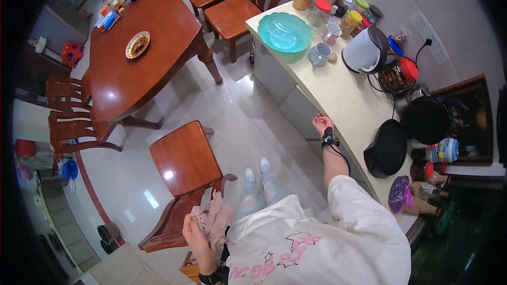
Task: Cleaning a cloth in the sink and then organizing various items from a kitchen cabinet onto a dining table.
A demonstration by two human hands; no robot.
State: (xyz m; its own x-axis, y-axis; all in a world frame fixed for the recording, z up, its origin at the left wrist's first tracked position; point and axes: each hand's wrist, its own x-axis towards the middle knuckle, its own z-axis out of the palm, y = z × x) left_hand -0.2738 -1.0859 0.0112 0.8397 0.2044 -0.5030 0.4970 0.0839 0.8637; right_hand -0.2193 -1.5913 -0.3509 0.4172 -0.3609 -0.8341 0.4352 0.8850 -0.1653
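A crumpled pinkish cloth [216, 219] is gripped in my left hand [196, 233], beside the carved back of a wooden chair [186, 158]. My right hand [323, 124] hangs by the front edge of the counter [336, 99]. Its fingers are loosely curled and I see nothing in them, though the palm is partly hidden. Farther along this counter are a turquoise scalloped plate [285, 32], a pale blue mug [320, 54] and a white electric kettle [365, 50].
A wooden dining table [170, 19] bears a plate with food remains [138, 45]. More chairs [233, 16] stand behind it. Lidded jars [323, 12], a black lidless-looking appliance [386, 148], a black pan [425, 120] and a purple bag [400, 194] line the counter. Tiled floor [237, 126] lies between.
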